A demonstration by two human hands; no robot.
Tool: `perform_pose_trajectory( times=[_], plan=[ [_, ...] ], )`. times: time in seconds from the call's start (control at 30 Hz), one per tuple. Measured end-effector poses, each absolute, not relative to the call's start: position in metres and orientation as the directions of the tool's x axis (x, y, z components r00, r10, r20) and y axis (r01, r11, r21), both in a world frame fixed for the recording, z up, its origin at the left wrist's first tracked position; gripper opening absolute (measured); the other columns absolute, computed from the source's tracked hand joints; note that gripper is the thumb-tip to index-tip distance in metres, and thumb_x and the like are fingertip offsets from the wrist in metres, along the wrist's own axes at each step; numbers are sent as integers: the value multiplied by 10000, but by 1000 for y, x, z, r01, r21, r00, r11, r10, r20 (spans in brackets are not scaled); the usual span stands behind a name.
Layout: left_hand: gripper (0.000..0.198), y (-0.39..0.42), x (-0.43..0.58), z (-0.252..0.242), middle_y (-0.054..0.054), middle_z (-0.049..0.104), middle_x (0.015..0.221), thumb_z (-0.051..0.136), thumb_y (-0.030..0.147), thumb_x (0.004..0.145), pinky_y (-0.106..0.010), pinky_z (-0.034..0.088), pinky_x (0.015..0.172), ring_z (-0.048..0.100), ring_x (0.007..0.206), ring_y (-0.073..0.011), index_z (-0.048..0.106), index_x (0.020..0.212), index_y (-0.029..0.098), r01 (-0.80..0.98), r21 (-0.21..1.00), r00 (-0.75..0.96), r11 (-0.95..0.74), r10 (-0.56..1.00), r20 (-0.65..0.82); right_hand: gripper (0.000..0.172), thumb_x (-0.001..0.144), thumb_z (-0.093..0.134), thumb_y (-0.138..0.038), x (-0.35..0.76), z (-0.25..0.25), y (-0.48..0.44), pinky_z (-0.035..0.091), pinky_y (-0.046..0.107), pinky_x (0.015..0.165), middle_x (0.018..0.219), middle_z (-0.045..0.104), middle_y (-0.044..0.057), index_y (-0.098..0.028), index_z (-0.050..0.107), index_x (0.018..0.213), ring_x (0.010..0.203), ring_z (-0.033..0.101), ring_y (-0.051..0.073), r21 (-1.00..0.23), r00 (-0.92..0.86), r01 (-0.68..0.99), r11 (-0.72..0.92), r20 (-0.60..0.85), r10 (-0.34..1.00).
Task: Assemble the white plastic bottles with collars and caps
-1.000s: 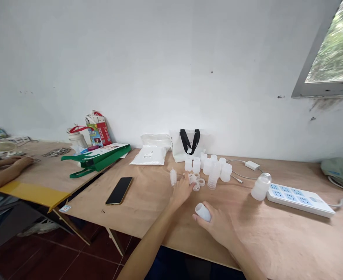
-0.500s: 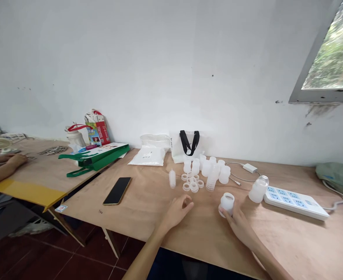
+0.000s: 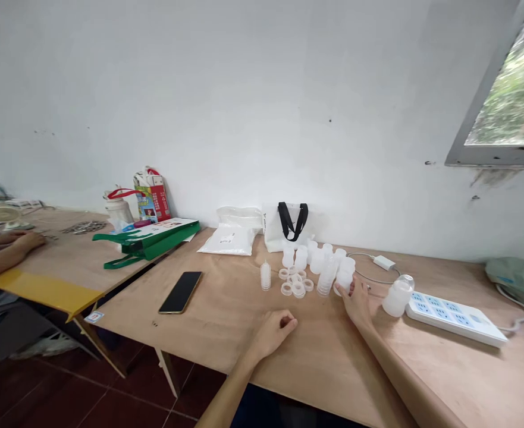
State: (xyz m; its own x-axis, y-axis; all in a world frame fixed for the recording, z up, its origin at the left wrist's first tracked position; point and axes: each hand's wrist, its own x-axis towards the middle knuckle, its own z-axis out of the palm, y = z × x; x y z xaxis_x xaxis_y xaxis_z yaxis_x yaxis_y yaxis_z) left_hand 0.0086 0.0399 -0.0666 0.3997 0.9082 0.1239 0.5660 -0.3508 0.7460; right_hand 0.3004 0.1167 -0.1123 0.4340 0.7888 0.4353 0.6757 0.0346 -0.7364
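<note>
My right hand (image 3: 357, 303) grips a small frosted white plastic bottle (image 3: 342, 282) at the front right of a cluster of similar bottles (image 3: 317, 260). Beside it leans a tall stack of clear plastic cups or caps (image 3: 326, 279). Several white rings (image 3: 298, 289) lie left of that stack. Farther left stands a short stack of ribbed, translucent pieces with a pointed tip (image 3: 266, 276). My left hand (image 3: 274, 334) rests on the table in front of the rings, fingers curled in, with nothing visible in it. A frosted bottle with a clear dome (image 3: 398, 295) stands apart on the right.
A power strip (image 3: 455, 319) and a white cable adapter (image 3: 383, 262) lie to the right. A phone (image 3: 180, 292) lies on the left. White packages (image 3: 229, 239) and a bag with black handles (image 3: 286, 232) are by the wall. Another person's hand (image 3: 27, 242) rests on the neighbouring table.
My right hand has carried the bottle away from me and slightly left, up to the bottle cluster. My left hand has moved slightly nearer me, its fingers curled in more.
</note>
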Motion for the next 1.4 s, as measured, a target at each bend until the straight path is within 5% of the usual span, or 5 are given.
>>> perform_pose_trajectory(
  times=[0.8, 1.07, 1.17, 1.3, 1.4],
  plan=[
    [296, 42, 9, -75, 7, 694, 767, 523, 386, 960, -239, 351, 631, 583, 702, -155, 669, 792, 193, 544, 755, 393, -365, 906, 155, 334, 815, 483, -362, 315, -116, 144, 525, 429, 751, 775, 648, 65, -193, 480, 1103, 807, 685, 327, -755, 430, 654, 51, 426, 796],
    [305, 43, 8, -76, 3, 686, 762, 522, 385, 960, -238, 351, 627, 578, 702, -155, 660, 772, 188, 522, 764, 403, -380, 899, 171, 236, 862, 505, -386, 313, -116, 99, 562, 402, 763, 970, 690, 84, -230, 528, 1038, 815, 689, 258, -688, 233, 699, 193, 475, 849],
    [303, 43, 8, -77, 2, 687, 762, 522, 387, 960, -237, 350, 627, 576, 700, -155, 659, 773, 191, 533, 756, 400, -379, 901, 170, 261, 883, 499, -383, 320, -112, 69, 474, 498, 966, 1197, 627, 120, -233, 580, 1081, 1083, 624, 305, -621, 219, 757, 205, 536, 815],
    [296, 43, 9, -76, 2, 691, 762, 519, 376, 960, -237, 352, 631, 579, 696, -154, 662, 778, 191, 540, 748, 404, -385, 899, 172, 372, 917, 508, -380, 346, -91, 52, 287, 580, 1107, 1441, 460, 174, -208, 535, 1245, 1345, 426, 363, -365, 249, 921, 133, 817, 521],
    [297, 42, 9, -75, 0, 696, 769, 516, 378, 961, -238, 356, 632, 581, 694, -155, 664, 784, 191, 547, 743, 406, -385, 899, 167, 627, 860, 587, -471, 371, -73, 60, 346, 560, 1045, 1494, 393, 217, -181, 410, 1387, 1327, 426, 381, -524, 462, 850, 62, 796, 390]
  ],
)
